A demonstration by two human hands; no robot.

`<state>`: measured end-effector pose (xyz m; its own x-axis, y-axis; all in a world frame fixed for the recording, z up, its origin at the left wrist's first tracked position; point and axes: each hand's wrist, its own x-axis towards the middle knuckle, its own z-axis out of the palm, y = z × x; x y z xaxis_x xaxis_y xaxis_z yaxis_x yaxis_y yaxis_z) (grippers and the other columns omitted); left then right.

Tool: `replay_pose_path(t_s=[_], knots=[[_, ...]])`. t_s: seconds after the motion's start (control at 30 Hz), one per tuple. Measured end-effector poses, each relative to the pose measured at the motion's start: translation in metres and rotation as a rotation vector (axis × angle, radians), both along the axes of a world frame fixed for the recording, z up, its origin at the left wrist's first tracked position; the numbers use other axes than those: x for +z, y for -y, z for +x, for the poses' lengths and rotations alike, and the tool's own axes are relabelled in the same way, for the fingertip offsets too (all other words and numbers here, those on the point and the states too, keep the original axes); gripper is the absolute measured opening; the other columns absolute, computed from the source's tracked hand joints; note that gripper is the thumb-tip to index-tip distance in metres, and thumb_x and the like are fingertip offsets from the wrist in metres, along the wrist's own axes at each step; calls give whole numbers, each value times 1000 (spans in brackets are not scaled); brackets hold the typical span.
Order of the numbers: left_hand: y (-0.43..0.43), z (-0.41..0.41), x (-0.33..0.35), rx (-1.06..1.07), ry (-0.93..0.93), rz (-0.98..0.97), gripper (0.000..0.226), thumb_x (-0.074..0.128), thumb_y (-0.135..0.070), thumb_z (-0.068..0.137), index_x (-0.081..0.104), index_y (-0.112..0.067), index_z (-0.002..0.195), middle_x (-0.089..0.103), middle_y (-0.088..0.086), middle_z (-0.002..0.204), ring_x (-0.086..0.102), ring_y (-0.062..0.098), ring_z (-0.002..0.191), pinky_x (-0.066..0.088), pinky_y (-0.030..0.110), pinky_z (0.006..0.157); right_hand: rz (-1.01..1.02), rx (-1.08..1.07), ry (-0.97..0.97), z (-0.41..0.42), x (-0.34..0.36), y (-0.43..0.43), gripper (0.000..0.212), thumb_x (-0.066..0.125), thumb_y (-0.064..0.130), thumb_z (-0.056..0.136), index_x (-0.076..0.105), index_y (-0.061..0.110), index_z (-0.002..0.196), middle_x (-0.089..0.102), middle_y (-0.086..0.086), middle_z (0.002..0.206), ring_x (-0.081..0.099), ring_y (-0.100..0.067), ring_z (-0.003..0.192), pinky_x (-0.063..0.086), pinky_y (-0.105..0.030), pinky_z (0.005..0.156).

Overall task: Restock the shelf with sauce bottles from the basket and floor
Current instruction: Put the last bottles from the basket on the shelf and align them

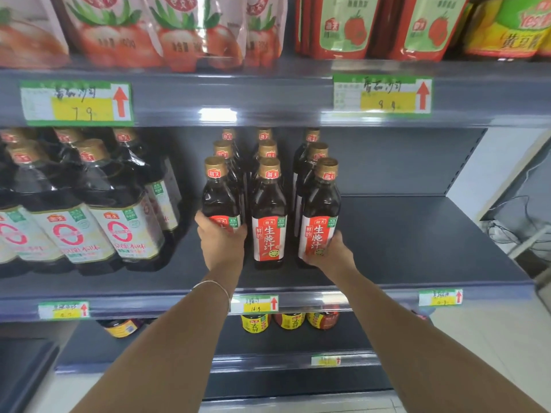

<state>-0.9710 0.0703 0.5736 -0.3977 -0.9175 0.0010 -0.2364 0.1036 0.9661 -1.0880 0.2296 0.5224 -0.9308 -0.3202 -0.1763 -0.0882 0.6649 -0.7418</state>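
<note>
Both arms are reaching in over the middle shelf [417, 248], a dark grey deck that is lying bare to the right of the bottles, running out to its right end by a pale wall. Three rows of dark sauce bottles are standing upright mid-shelf, gold caps lined up front to back. The left hand [222, 239] is wrapping its grip around the front left bottle [220, 201], fingers curled on the lower label. The right hand [329, 251] is closing its grip around the base of the front right bottle [320, 210], thumb across the label. Between them the front centre bottle [269, 216] is standing free, touched by neither hand. All three are sitting well back from the shelf's front lip, where a price tag [255, 304] is clipped. To the left, bigger dark bottles [113, 210] are crowding the deck. Above, red pouches [185, 28] are filling the upper shelf; below, yellow-labelled jars [290, 320] are peeking out.
</note>
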Motion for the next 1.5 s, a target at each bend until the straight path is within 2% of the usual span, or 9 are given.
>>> replay_pose_path(t_s=[0.1, 0.27, 0.8, 0.93, 1.1, 1.2, 1.3, 1.37, 1.5], knots=[[-2, 2, 0, 20, 26, -15, 72, 74, -20, 72, 30, -17, 129, 54, 10, 122, 55, 34, 112, 46, 51, 95, -85, -78, 19, 3, -1, 4, 69, 81, 39, 66, 26, 27, 105, 51, 7, 96, 59, -21, 98, 48, -33, 75], [-7, 4, -2, 52, 31, -29, 77, 73, -25, 72, 27, -19, 133, 52, 10, 123, 53, 33, 112, 46, 56, 93, -77, -105, -2, 6, 2, 7, 73, 80, 43, 67, 34, 22, 119, 51, 7, 95, 62, -22, 98, 51, -36, 78], [-4, 7, -9, 18, 44, -10, 83, 75, -17, 72, 23, -22, 136, 54, 9, 121, 56, 28, 107, 45, 45, 91, -41, -108, -5, 10, 4, 7, 74, 78, 45, 69, 34, 21, 123, 60, -1, 114, 62, -25, 105, 51, -38, 82], [-13, 16, -13, 18, 80, 24, 74, 74, -12, 73, 28, -14, 131, 47, 13, 124, 51, 33, 111, 42, 43, 93, 12, -60, 68, 12, 8, 3, 71, 76, 43, 71, 34, 17, 122, 59, -3, 117, 61, -25, 106, 51, -36, 81], [-35, 29, 2, 154, 260, -66, 56, 69, -26, 79, 36, -5, 120, 40, 19, 124, 43, 40, 114, 40, 49, 91, 131, 2, 94, 14, 29, -16, 63, 70, 36, 79, 36, 12, 126, 56, -9, 116, 60, -26, 100, 50, -35, 77], [-55, 36, 12, -56, 447, -390, 40, 59, -29, 86, 43, -9, 117, 49, 13, 118, 48, 35, 108, 46, 47, 85, 236, 76, -27, 15, 46, -33, 53, 63, 35, 84, 39, 14, 126, 57, -6, 105, 60, -22, 89, 53, -36, 75], [-78, 37, 18, -319, 572, -699, 28, 52, -27, 89, 47, -14, 113, 58, 7, 109, 56, 29, 99, 48, 40, 78, 357, 180, -147, 19, 62, -50, 44, 57, 37, 87, 45, 17, 125, 60, -5, 113, 60, -23, 96, 54, -37, 80], [-93, 34, 20, -471, 680, -777, 26, 50, -29, 89, 49, -16, 111, 61, 5, 107, 58, 28, 98, 45, 36, 76, 446, 290, -183, 22, 68, -60, 40, 55, 37, 88, 48, 19, 124, 59, -5, 120, 58, -24, 104, 52, -39, 87], [-116, 32, 15, -732, 868, -731, 24, 47, -32, 90, 51, -18, 109, 60, 3, 112, 56, 26, 105, 43, 35, 82, 579, 413, -199, 29, 69, -86, 40, 54, 36, 88, 48, 21, 125, 55, -5, 128, 52, -27, 115, 45, -42, 96]])
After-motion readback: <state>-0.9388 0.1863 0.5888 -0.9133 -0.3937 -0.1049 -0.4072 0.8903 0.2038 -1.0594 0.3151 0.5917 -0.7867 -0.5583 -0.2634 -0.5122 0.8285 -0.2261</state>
